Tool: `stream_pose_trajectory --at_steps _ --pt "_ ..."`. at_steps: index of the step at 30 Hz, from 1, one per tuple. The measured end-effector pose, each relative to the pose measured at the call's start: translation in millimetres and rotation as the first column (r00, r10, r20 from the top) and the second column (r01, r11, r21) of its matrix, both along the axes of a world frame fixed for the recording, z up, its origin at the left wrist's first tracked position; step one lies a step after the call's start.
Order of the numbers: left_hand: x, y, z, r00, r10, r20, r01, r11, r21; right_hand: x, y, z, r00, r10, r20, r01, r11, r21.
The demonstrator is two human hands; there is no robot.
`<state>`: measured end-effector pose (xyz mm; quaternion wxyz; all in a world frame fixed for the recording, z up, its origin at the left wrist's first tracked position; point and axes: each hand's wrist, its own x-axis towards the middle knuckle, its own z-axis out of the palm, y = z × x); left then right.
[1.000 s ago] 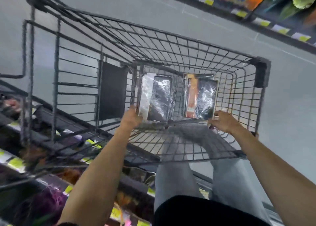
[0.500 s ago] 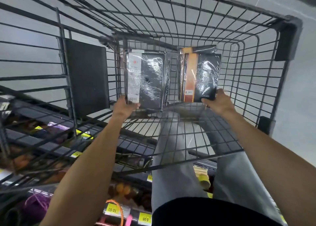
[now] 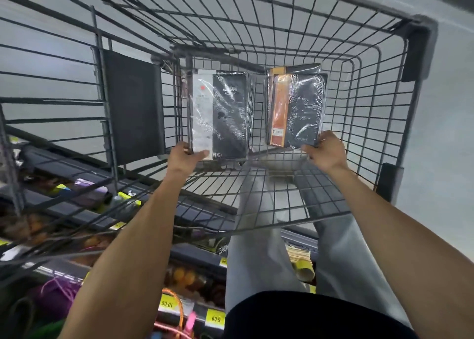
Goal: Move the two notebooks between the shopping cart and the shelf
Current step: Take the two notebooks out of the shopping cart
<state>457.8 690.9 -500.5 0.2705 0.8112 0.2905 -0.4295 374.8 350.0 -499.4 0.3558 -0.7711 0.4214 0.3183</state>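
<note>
- Two shrink-wrapped notebooks sit inside the shopping cart [image 3: 333, 43]: the white-banded notebook [image 3: 220, 115] at about 11 o'clock from frame centre, the orange-banded notebook [image 3: 297, 110] at 1 o'clock, a gap between them.
- Left hand [image 3: 186, 159] pinches the white one's near bottom corner, thumb on top. Right hand [image 3: 325, 151] closes its fingers on the orange one's near bottom edge.
- That wrap looks slippery, so I'd get more fingers underneath before lifting.
- Lift straight up clear of the wire, then swing toward the shelf [image 3: 195, 302] at 7 o'clock.
</note>
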Motion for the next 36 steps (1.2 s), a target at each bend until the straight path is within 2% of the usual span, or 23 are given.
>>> stream_pose_trajectory --at_steps 2,4,6,12,16,22,28,33,36 --pt "-1 3 5 0.995 0.101 -0.006 -0.101 0.992 -0.072 0 2 5 0.999 -0.028 0.023 0.028 1.0 0.008" --pt "-1 2 13 0.966 0.257 -0.029 -0.258 0.952 -0.165 0 5 15 0.998 -0.039 0.047 0.038 0.999 0.026" --pt "-2 -3 21 0.937 0.348 -0.033 -0.346 0.911 -0.226 1 8 24 0.998 -0.016 0.068 0.015 1.0 0.02" --pt "-2 -6 40 0.867 0.496 0.047 -0.453 0.824 -0.341 11 13 59 0.985 -0.061 0.159 0.065 0.998 -0.019" --pt "3 -6 61 0.854 0.505 0.126 -0.417 0.808 -0.416 26 18 86 0.979 -0.057 0.194 0.071 0.995 -0.065" --pt "4 -8 100 0.819 0.558 0.134 -0.425 0.746 -0.513 33 21 126 0.973 0.013 0.23 0.016 0.992 -0.126" --pt "-4 7 138 0.773 0.633 0.038 -0.481 0.624 -0.616 15 13 177 0.95 0.001 0.311 0.045 0.989 -0.14" --pt "-7 13 181 0.674 0.706 -0.217 -0.602 0.354 -0.716 -2 2 218 0.921 0.01 0.389 0.039 0.992 -0.119" --pt "-9 7 207 0.679 0.676 -0.285 -0.59 0.271 -0.761 -14 -7 239 0.895 -0.005 0.445 0.068 0.99 -0.125"
